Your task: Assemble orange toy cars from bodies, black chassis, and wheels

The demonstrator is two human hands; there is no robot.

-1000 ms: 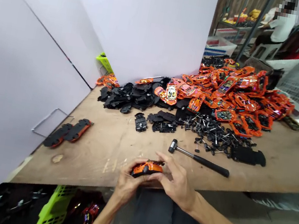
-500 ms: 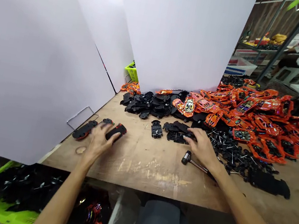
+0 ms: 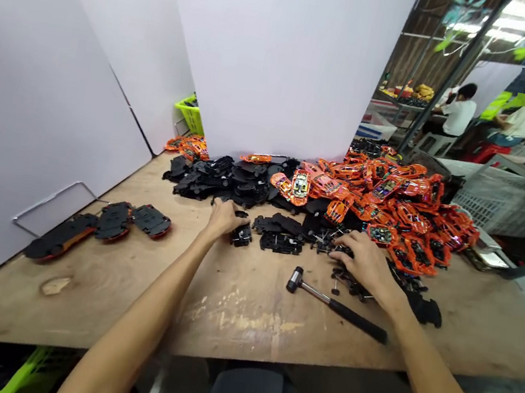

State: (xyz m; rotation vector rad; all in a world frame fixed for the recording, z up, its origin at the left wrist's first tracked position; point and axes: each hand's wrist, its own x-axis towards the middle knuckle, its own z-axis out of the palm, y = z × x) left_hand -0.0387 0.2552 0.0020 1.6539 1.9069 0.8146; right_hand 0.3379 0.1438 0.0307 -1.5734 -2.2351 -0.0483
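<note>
My left hand (image 3: 224, 218) has its fingers curled at the side of a small black toy car chassis (image 3: 242, 236), the thumb across its upper part; the chassis lies on the table. My right hand (image 3: 358, 257) is over a heap of black wheels on metal axles (image 3: 323, 238), with thumb and fingers apart. More black chassis (image 3: 280, 243) lie between my hands. Nearer me rests a hammer (image 3: 326, 297) with a black head and grip. To the left sit three cars, undersides up, among them an orange-edged one (image 3: 151, 221).
Orange car bodies (image 3: 407, 212) are heaped at the back right, beside a pile of black bases (image 3: 225, 180). White panels (image 3: 277, 57) stand behind and left. A bent wire stand (image 3: 45, 202) is by the left panel. People (image 3: 460, 113) sit in the background.
My left hand has let go of the black-bottomed car at the left and moved right to the small chassis. My right hand has shifted from the middle chassis to the axles. The view has turned.
</note>
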